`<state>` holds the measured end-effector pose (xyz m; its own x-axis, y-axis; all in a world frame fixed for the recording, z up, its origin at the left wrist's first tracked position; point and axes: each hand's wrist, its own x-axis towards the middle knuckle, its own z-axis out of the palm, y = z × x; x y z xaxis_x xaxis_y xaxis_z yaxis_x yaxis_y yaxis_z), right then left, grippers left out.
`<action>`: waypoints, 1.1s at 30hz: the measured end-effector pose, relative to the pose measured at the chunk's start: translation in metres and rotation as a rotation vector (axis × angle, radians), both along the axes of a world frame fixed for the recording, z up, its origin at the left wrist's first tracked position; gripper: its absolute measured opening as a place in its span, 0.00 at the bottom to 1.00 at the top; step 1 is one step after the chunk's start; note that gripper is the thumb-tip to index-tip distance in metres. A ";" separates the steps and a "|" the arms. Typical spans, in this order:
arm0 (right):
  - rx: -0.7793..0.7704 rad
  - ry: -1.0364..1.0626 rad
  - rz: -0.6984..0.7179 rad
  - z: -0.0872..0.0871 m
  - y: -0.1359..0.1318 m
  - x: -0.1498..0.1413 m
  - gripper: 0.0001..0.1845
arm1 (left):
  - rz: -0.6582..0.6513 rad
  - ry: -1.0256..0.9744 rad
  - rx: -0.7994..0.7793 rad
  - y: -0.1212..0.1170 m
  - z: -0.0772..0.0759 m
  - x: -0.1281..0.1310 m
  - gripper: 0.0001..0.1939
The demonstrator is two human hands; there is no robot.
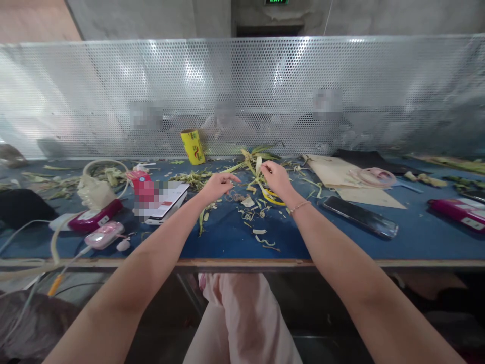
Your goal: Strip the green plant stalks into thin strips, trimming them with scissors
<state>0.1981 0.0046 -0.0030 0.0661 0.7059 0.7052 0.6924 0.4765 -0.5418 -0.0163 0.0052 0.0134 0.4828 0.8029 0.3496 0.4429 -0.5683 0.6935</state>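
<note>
My right hand (278, 181) is closed, with thumb and fingertips pinching a pale leaf strip (258, 165) at the middle of the blue table. Across from it, my left hand (220, 186) has its fingers loosely bent and apart, and I see nothing in them. Between and beyond the hands lies a bunch of long green leaves (263, 150). A yellow loop (273, 198), possibly a tool's handle, shows partly under my right hand. Curled pale peelings (257, 212) are scattered on the tabletop in front of the hands.
A perforated metal screen (242, 91) stands along the back. Near it is a yellow roll (193, 147). Leftward lie a phone (172, 199), a pink device (105, 235) and cables. To the right are a dark phone (359, 216), brown card (333, 172) and a magenta device (458, 213).
</note>
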 end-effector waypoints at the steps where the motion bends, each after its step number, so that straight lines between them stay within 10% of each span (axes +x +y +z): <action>1: 0.000 0.007 -0.005 0.000 -0.001 -0.002 0.11 | 0.045 -0.001 0.022 0.000 0.000 0.001 0.15; 17: -0.029 -0.015 0.133 -0.007 -0.010 -0.038 0.10 | -0.198 -0.059 -0.003 -0.003 -0.014 0.014 0.19; 29: -0.228 0.137 0.090 -0.008 0.003 -0.022 0.18 | 0.232 -0.024 0.174 0.006 -0.008 0.008 0.12; 33: -0.276 -0.245 -0.061 -0.017 0.013 -0.003 0.12 | 0.521 -0.110 0.275 0.017 -0.005 -0.005 0.17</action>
<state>0.1946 0.0180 -0.0198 -0.0333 0.8714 0.4894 0.8404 0.2895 -0.4582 -0.0211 0.0220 0.0084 -0.0012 0.7971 0.6038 0.6453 -0.4607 0.6094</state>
